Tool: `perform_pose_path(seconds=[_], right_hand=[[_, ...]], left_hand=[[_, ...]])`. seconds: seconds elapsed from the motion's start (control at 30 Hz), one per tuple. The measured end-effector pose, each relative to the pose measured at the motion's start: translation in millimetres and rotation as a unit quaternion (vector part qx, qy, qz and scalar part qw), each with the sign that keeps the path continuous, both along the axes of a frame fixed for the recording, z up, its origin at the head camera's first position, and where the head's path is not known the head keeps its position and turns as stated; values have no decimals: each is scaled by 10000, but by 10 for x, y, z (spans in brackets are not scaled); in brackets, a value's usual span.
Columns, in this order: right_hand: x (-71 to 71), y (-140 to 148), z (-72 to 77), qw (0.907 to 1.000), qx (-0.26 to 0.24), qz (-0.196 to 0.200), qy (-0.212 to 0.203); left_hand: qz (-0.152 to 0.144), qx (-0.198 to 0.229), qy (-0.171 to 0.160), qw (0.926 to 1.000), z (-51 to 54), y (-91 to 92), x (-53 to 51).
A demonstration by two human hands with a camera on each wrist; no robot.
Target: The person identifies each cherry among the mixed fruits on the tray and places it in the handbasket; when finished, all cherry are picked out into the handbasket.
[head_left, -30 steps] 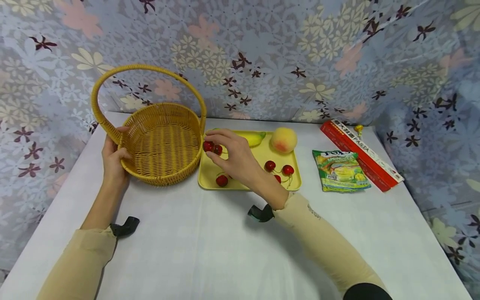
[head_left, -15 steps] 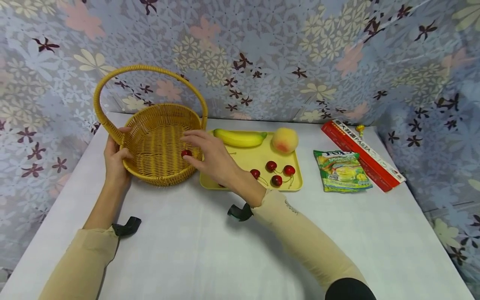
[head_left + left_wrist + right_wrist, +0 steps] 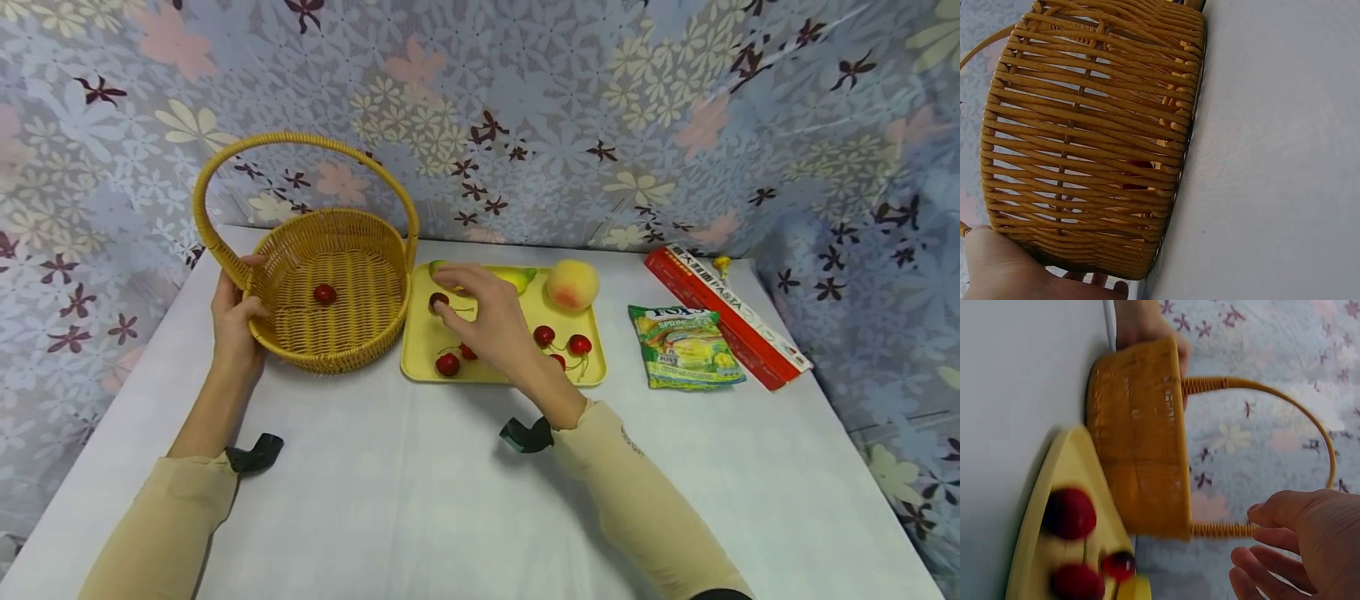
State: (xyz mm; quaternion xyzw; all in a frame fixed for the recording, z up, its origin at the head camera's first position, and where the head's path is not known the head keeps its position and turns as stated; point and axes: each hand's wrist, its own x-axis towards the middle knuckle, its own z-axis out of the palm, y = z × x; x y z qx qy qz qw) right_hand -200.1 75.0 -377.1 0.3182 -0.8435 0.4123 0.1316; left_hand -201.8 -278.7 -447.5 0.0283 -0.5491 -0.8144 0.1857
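Note:
My left hand (image 3: 234, 329) grips the left side of the yellow wicker basket (image 3: 337, 354), thumb on the rim near the handle's base. One cherry (image 3: 325, 294) lies on the basket's floor. Over the yellow tray (image 3: 420, 373) is my right hand (image 3: 498, 325), its fingers parted and nothing between them in the right wrist view. Just beyond its fingertips, a cherry (image 3: 437, 302) with a stem lies on the tray. Another cherry (image 3: 447, 364) sits near the tray's front left. The hand partly hides the banana (image 3: 517, 277) behind it.
A peach (image 3: 572, 284) sits in the tray's back right corner, with several cherries (image 3: 579, 345) in front. Right of the tray lie a green snack packet (image 3: 686, 350) and a red pasta box (image 3: 727, 317). A floral cloth (image 3: 525, 125) hangs behind the table.
My right hand carried a cherry left into the basket and let it go. It then came back right, over the tray. My left hand kept its grip on the basket.

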Motion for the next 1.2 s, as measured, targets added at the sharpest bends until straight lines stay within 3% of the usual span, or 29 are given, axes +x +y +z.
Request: perform_pose_path(seconds=[0.43,0.7,1.0,1.2], right_hand=[[-29,994,23,9965,413,-727,-35],[1,1377,-62,9926,609,-1036,173],[132,1643,-280,9850,749,-1526,-310],[128,1736,-390,9802,970,-1462,-914]], left_hand=[[-33,-14,-34,10000,-5,-18,9],[-85,118,-85,9999,4,-22,-2],[-128,-4,-352,9993,2,-24,20],[-256,111,-346,9990,12,-34,22]])
